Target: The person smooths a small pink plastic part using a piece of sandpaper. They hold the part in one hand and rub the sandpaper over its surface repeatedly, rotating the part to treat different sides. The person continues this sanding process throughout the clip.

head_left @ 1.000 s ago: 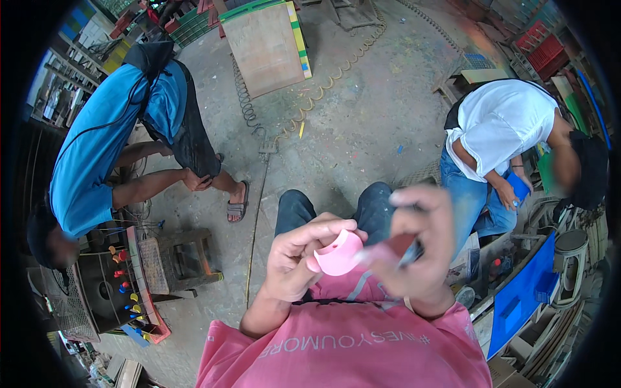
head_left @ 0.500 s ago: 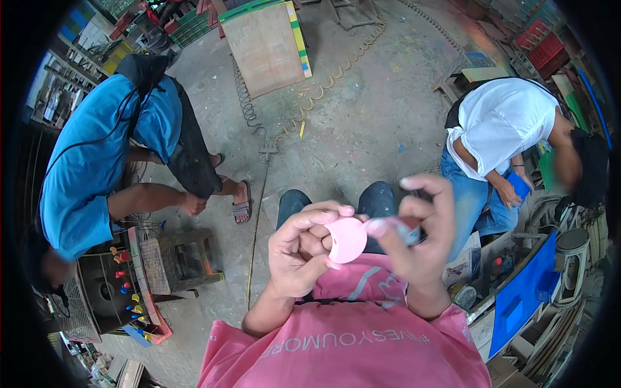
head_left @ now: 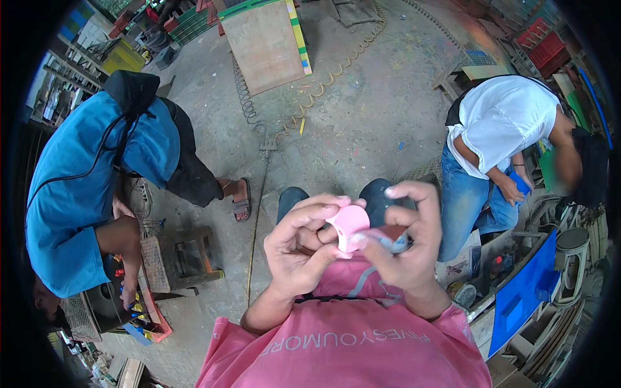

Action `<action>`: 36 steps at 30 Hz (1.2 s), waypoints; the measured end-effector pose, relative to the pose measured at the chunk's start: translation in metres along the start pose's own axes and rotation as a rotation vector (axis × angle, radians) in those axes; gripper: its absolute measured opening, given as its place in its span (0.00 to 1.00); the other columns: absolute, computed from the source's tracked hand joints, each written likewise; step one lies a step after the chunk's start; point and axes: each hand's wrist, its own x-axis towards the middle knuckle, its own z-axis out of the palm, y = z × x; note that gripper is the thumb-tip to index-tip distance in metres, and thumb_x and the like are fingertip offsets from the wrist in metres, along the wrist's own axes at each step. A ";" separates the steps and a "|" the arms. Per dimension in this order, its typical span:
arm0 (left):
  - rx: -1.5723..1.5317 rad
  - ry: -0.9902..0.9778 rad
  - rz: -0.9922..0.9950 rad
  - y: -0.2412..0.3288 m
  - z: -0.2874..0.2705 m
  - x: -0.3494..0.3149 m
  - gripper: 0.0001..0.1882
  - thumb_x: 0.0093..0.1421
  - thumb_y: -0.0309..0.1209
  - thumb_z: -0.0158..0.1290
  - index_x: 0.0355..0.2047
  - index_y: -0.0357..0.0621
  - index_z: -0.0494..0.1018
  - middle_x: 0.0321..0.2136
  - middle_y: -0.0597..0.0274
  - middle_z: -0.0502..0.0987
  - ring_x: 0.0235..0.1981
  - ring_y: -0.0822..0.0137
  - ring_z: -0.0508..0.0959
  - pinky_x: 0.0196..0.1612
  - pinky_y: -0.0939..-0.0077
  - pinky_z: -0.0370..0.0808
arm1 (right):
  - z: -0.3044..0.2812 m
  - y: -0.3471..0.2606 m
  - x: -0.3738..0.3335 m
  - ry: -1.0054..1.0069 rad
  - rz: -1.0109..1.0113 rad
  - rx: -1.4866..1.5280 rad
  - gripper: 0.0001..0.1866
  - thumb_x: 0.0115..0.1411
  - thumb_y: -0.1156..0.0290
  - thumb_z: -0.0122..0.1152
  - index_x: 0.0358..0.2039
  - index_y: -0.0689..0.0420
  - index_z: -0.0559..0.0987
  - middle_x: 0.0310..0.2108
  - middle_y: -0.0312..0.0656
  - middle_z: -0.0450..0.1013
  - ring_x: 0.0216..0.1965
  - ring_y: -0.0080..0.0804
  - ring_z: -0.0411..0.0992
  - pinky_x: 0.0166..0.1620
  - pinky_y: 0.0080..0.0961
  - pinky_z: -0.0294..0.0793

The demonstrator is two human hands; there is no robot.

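A small pink crescent-shaped piece point(head_left: 355, 220) is pinched at its edges between the fingers and thumb of my left hand point(head_left: 291, 249). It is tilted, so its thick, notched edge shows. My right hand point(head_left: 417, 255) is closed around a small folded sheet, reddish-brown with a pale bluish side point(head_left: 393, 236), which looks like sandpaper. The right thumb and this sheet meet the right side of the pink piece. Both hands are over my lap, and the right fingertips partly hide the sheet.
At left, a person in blue point(head_left: 71, 200) bends over a dark box with small coloured pieces. On the right sits a person in white point(head_left: 508, 126) holding a blue block. A blue board point(head_left: 517, 304) lies near my right. Ahead, a wooden panel point(head_left: 265, 52) stands beside coiled hoses.
The pink piece has turned from face-on to tilted, and my right thumb has come against it. The person in blue has lowered a hand into the box of coloured pieces.
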 end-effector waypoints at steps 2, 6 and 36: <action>-0.054 0.024 -0.032 0.000 0.004 0.000 0.21 0.53 0.12 0.51 0.48 0.27 0.63 0.51 0.39 0.62 0.53 0.41 0.67 0.53 0.56 0.73 | -0.002 0.002 0.004 0.047 -0.035 -0.017 0.29 0.46 0.72 0.69 0.44 0.62 0.63 0.15 0.29 0.60 0.18 0.09 0.56 0.23 0.11 0.50; -0.067 0.009 -0.039 0.002 0.003 0.000 0.22 0.53 0.11 0.51 0.49 0.26 0.62 0.51 0.38 0.62 0.54 0.41 0.66 0.54 0.54 0.71 | 0.002 0.003 0.004 -0.014 -0.148 0.044 0.29 0.46 0.70 0.71 0.44 0.62 0.64 0.09 0.29 0.57 0.13 0.10 0.53 0.17 0.14 0.46; -0.020 -0.001 0.034 -0.004 -0.001 -0.005 0.20 0.57 0.17 0.50 0.50 0.25 0.62 0.51 0.35 0.62 0.52 0.39 0.68 0.53 0.51 0.71 | -0.010 0.007 0.017 0.180 -0.053 0.003 0.30 0.43 0.73 0.72 0.43 0.61 0.64 0.12 0.26 0.57 0.15 0.09 0.53 0.20 0.12 0.46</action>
